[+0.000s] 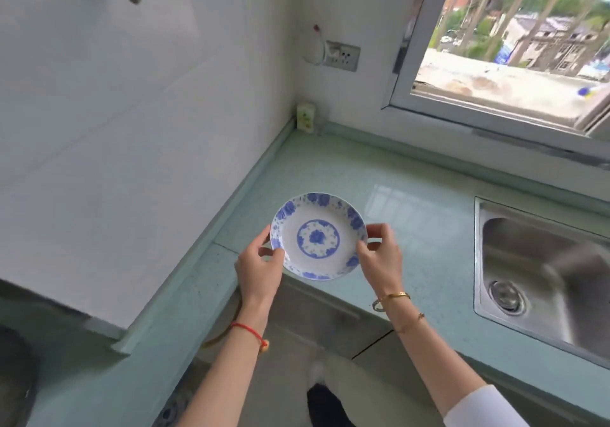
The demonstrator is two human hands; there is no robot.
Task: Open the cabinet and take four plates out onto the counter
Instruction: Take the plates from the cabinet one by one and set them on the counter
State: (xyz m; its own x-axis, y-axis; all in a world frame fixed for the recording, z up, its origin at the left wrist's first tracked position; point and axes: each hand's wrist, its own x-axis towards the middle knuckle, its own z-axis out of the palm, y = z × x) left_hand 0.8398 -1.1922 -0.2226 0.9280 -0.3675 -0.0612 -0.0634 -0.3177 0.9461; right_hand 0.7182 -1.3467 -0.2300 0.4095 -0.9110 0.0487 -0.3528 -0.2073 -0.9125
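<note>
A white plate with a blue flower pattern (pixel 318 236) is held level over the front edge of the pale green counter (pixel 412 228). My left hand (pixel 259 269) grips its left rim and my right hand (pixel 379 255) grips its right rim. Whether the plate touches the counter cannot be told. The cabinet front (pixel 317 311) shows below the counter edge, partly hidden by my arms. No other plate lies on the counter in view.
A steel sink (pixel 541 278) is set into the counter at the right. A small carton (pixel 306 116) stands in the back corner under a wall socket (pixel 341 56). An open window (pixel 515 40) is behind the counter. The white tiled wall runs along the left.
</note>
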